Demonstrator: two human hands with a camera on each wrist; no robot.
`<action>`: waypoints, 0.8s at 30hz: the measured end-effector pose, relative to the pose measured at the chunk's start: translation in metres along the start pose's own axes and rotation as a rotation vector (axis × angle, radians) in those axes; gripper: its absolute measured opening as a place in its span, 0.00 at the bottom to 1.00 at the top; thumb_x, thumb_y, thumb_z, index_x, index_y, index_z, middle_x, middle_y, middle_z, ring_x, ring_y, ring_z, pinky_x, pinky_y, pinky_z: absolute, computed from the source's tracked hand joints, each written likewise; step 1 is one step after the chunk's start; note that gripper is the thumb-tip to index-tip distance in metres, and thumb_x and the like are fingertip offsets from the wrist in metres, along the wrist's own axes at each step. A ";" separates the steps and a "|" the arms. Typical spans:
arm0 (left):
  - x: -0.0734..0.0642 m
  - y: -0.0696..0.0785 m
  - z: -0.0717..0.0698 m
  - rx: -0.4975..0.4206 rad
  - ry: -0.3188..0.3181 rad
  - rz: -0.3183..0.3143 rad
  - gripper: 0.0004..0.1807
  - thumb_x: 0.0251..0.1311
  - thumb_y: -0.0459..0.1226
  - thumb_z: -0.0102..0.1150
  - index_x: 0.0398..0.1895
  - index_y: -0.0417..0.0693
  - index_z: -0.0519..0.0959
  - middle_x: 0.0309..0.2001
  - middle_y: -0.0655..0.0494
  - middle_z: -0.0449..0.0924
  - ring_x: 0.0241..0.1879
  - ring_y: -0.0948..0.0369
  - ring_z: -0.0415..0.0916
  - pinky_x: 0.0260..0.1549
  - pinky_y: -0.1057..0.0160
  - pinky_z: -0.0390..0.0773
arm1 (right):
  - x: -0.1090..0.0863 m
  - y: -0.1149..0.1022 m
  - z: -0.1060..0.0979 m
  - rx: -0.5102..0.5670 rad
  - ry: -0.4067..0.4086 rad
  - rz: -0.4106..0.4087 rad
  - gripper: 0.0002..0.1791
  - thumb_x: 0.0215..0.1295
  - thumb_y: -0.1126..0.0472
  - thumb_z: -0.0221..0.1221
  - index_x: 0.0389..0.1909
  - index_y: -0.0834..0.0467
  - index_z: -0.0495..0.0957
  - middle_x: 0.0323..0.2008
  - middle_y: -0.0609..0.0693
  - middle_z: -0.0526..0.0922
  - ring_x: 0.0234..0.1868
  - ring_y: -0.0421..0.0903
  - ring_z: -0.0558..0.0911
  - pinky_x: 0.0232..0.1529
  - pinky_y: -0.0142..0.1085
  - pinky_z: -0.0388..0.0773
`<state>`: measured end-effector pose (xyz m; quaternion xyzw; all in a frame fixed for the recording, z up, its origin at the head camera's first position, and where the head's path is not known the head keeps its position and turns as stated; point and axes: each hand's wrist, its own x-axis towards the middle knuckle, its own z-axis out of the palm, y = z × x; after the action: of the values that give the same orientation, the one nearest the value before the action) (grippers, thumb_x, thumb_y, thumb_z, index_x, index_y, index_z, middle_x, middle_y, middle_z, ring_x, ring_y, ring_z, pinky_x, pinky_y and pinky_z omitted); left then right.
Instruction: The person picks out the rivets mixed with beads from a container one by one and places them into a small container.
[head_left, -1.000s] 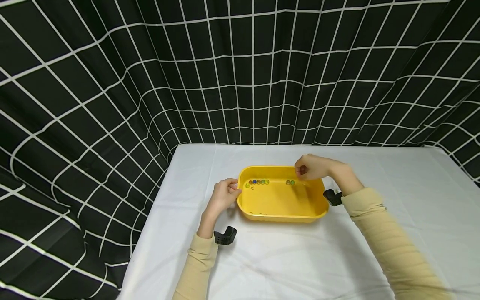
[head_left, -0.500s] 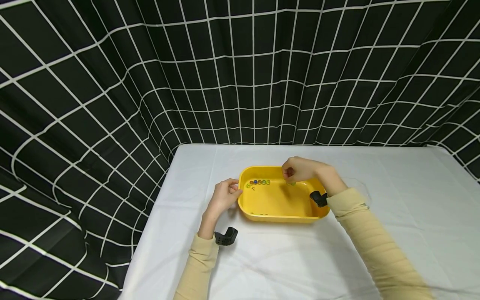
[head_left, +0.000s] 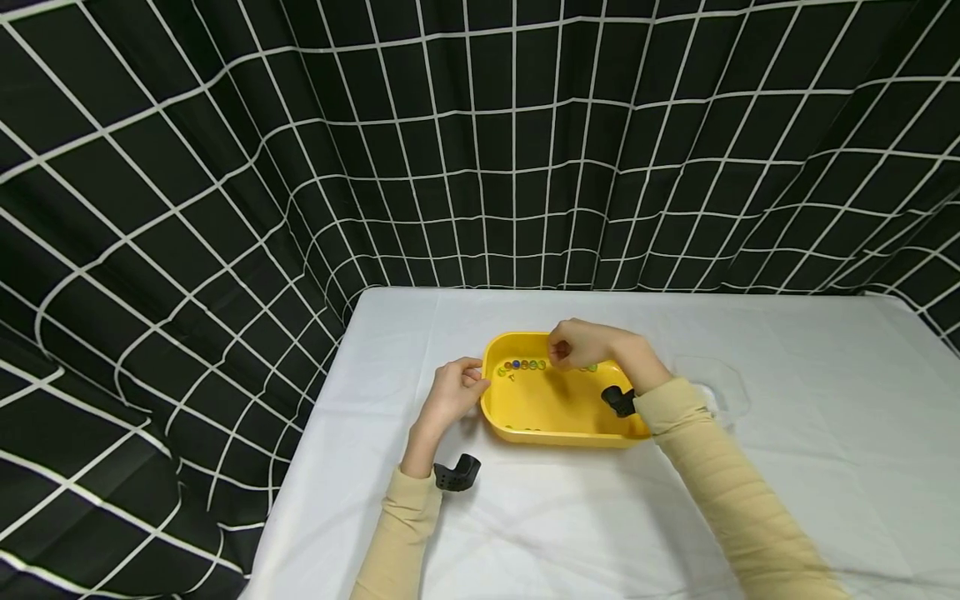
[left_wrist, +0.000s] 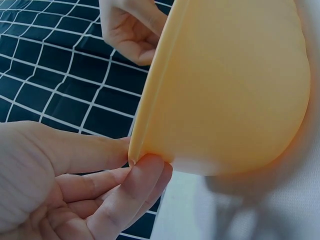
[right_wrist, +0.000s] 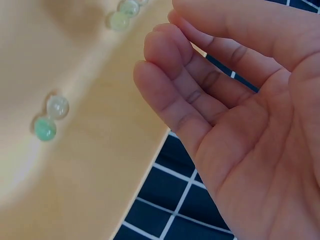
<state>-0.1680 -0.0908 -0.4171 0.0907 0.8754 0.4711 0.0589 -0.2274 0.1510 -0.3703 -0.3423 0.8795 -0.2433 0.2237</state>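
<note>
My left hand point(head_left: 450, 392) pinches the left rim of a yellow plastic tub point(head_left: 566, 437); the left wrist view shows thumb and fingers on either side of its edge. Over the tub's far side is my right hand point(head_left: 588, 343), fingers curled. Anything between its thumb and index fingertip is hidden in the right wrist view. Several glass marbles point(head_left: 525, 365) form a row along the far wall, left of that hand. To its right lie two more: a pale marble point(right_wrist: 58, 107) touching a green marble point(right_wrist: 45, 129). A small yellowish piece point(head_left: 512, 377) sits below the row.
A transparent container point(head_left: 731, 387) stands on the white-covered table point(head_left: 555, 517), partly behind the right forearm. Black curtains with white grid lines point(head_left: 517, 167) hang at the back and left. Near the tub's front wall, several marble tops point(head_left: 528, 430) barely show.
My right hand has moved left over the tub, passing the pair of marbles, towards the row. The left hand keeps its hold on the rim. More of the transparent container now shows.
</note>
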 end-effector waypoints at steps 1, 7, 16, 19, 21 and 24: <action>0.000 0.000 0.000 0.001 0.000 0.001 0.19 0.57 0.29 0.59 0.51 0.30 0.74 0.34 0.47 0.77 0.33 0.58 0.78 0.31 0.67 0.79 | 0.002 -0.001 0.001 -0.002 -0.001 -0.005 0.05 0.55 0.73 0.58 0.23 0.63 0.76 0.19 0.46 0.70 0.21 0.40 0.66 0.26 0.31 0.64; -0.001 0.000 -0.001 0.003 -0.006 0.001 0.19 0.57 0.30 0.58 0.52 0.29 0.73 0.34 0.47 0.77 0.33 0.58 0.77 0.31 0.67 0.79 | 0.011 -0.006 0.006 0.006 -0.019 -0.016 0.03 0.56 0.73 0.58 0.25 0.66 0.77 0.19 0.46 0.71 0.22 0.40 0.66 0.27 0.30 0.65; 0.001 -0.001 0.000 -0.016 -0.011 -0.006 0.19 0.57 0.29 0.58 0.52 0.29 0.73 0.34 0.47 0.77 0.32 0.58 0.77 0.29 0.67 0.79 | 0.026 -0.011 0.016 0.010 -0.020 -0.017 0.06 0.56 0.72 0.57 0.22 0.62 0.75 0.19 0.45 0.69 0.23 0.39 0.66 0.28 0.30 0.63; 0.001 -0.001 0.001 -0.014 -0.012 -0.007 0.19 0.57 0.29 0.58 0.52 0.29 0.73 0.34 0.47 0.77 0.32 0.58 0.77 0.29 0.67 0.79 | 0.030 -0.012 0.018 0.005 -0.024 -0.022 0.05 0.56 0.72 0.57 0.23 0.63 0.76 0.19 0.45 0.71 0.23 0.39 0.67 0.28 0.29 0.65; 0.001 -0.002 0.001 -0.017 -0.012 -0.007 0.19 0.57 0.29 0.58 0.52 0.30 0.73 0.34 0.47 0.77 0.32 0.58 0.77 0.29 0.67 0.79 | 0.032 -0.012 0.019 0.001 -0.024 -0.033 0.04 0.56 0.72 0.58 0.24 0.64 0.77 0.20 0.45 0.72 0.23 0.39 0.67 0.28 0.29 0.65; 0.002 -0.002 0.001 -0.016 -0.012 -0.004 0.19 0.57 0.29 0.59 0.52 0.30 0.73 0.34 0.47 0.77 0.32 0.58 0.78 0.29 0.67 0.79 | 0.035 -0.012 0.021 -0.002 -0.026 -0.044 0.03 0.55 0.73 0.58 0.26 0.65 0.78 0.21 0.46 0.75 0.24 0.38 0.68 0.28 0.28 0.67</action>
<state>-0.1697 -0.0911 -0.4192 0.0912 0.8715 0.4773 0.0659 -0.2327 0.1128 -0.3879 -0.3648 0.8690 -0.2430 0.2293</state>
